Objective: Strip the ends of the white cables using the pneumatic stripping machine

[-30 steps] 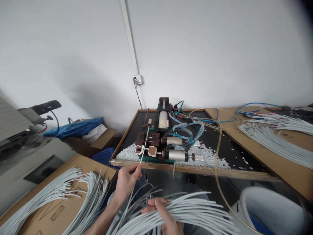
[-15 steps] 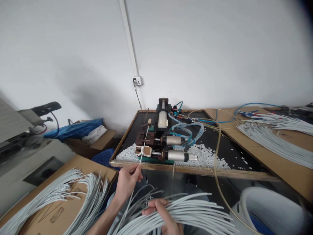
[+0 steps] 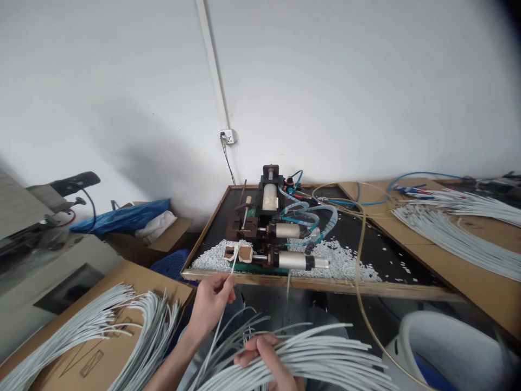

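Where closed — hands (image 3: 214, 304) on white wires (image 3: 325, 355)

the far tip of the thin white cable (image 3: 233, 266) is too small to tell; the pale grey cable bundle (image 3: 329, 355), cropped below, partly hides the right hand (image 3: 272, 359).

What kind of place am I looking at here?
Probably a small wire-processing workshop: an air-cylinder machine with blue hoses sits among scattered white clippings, and bundles of pale cable lie on cardboard.
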The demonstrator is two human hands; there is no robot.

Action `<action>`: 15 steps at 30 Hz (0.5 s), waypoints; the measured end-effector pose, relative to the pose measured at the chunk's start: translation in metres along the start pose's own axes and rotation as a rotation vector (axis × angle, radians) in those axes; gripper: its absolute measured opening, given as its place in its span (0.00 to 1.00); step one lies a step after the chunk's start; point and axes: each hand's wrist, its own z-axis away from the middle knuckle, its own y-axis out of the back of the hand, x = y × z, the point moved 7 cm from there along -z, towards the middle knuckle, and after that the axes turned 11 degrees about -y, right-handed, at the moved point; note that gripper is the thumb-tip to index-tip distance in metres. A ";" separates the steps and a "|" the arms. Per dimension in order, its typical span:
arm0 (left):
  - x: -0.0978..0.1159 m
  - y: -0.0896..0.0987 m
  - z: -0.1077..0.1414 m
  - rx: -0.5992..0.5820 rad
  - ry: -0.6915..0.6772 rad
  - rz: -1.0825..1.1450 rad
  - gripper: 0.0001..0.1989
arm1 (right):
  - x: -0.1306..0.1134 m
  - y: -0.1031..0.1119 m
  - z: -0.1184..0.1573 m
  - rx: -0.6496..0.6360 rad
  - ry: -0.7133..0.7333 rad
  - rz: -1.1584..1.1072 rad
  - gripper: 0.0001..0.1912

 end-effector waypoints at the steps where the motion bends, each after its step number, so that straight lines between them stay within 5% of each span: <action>1: 0.003 0.001 0.001 0.007 -0.005 -0.011 0.18 | 0.001 0.000 0.000 -0.005 -0.009 -0.011 0.18; 7: 0.032 0.000 0.012 -0.108 -0.077 -0.084 0.20 | 0.003 -0.006 0.002 -0.068 0.004 -0.041 0.17; 11: 0.045 -0.020 0.023 -0.437 -0.081 -0.108 0.20 | 0.005 -0.016 0.005 -0.199 0.016 -0.033 0.18; 15: 0.036 -0.038 0.050 -0.757 -0.134 -0.156 0.13 | 0.004 -0.023 0.012 -0.272 0.039 0.021 0.18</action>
